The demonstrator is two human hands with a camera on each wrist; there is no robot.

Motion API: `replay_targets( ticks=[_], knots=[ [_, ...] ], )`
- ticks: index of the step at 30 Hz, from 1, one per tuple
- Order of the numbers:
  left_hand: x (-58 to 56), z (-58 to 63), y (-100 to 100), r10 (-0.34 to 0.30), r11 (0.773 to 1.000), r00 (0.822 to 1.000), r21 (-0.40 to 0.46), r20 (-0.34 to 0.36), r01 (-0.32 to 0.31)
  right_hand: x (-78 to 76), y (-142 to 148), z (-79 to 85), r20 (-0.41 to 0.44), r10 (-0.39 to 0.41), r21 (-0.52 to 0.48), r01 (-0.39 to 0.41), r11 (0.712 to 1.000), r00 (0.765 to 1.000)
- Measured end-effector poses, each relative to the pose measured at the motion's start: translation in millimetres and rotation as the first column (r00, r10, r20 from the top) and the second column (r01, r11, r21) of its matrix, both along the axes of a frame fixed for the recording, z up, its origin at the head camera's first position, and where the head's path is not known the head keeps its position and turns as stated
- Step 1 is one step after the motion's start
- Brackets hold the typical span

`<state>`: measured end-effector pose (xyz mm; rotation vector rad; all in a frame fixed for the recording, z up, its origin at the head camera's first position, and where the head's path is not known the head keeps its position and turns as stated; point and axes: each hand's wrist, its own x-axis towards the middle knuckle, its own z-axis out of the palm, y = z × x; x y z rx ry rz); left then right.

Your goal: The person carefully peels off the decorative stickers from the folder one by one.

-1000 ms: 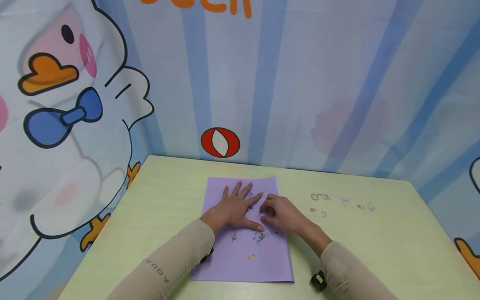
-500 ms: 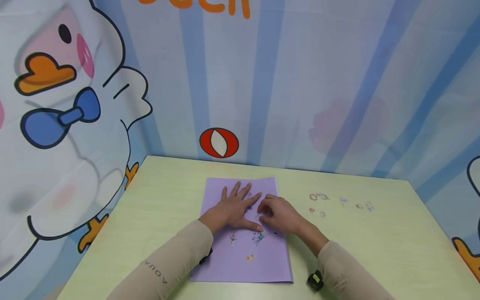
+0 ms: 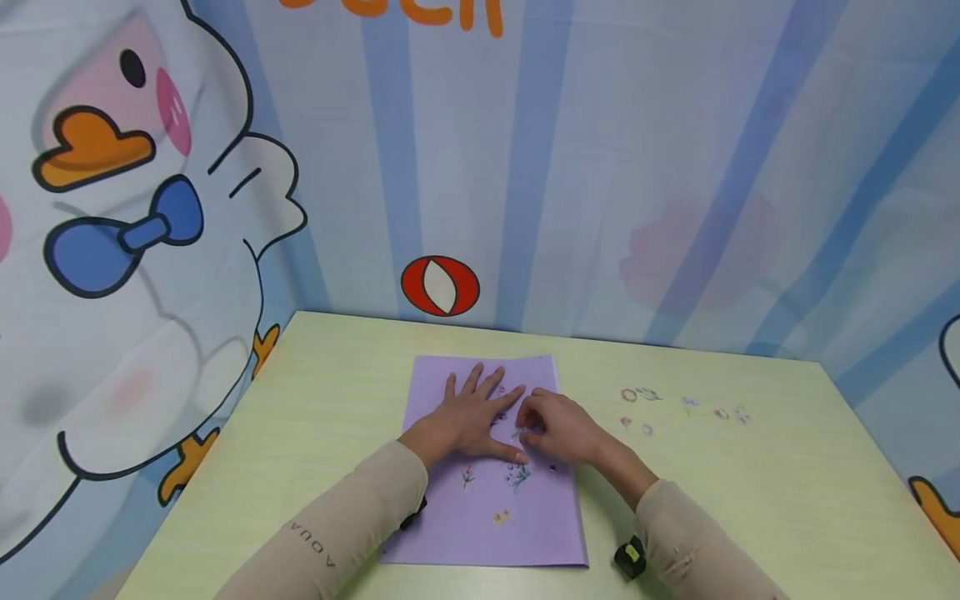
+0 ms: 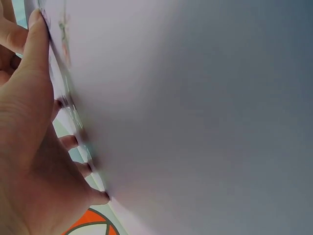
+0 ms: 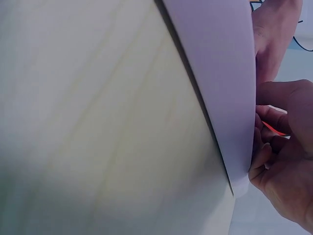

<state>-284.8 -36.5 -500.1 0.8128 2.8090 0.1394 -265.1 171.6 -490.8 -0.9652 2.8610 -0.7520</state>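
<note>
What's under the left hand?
The left hand rests on the purple sheet; a small dark motif shows between thumb and forefinger. Whatever the palm covers can't be seen.

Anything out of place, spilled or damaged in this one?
Nothing stands out. I see no spill or damage: the left hand lies spread on the purple sheet, the right hand, fingers curled, is at the same sheet, and small floral pieces lie scattered on the table to the right, which looks ordinary.
</note>
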Motion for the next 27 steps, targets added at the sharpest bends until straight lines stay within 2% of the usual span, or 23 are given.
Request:
replay_targets(
  ticks=[16, 27],
  knots=[
    [2.1, 2.4, -0.3, 0.004, 1.0, 1.0, 0.004, 0.005, -0.004, -1.5, 5.6, -1.5, 0.139, -0.013, -0.127, 0.031, 0.991, 0.99],
    [1.5, 2.6, 0.2, 0.008, 1.0, 1.0, -0.001, 0.011, -0.008, 3.0, 11.3, -2.0, 0.116, -0.042, -0.159, 0.06, 0.985, 0.992]
  ],
)
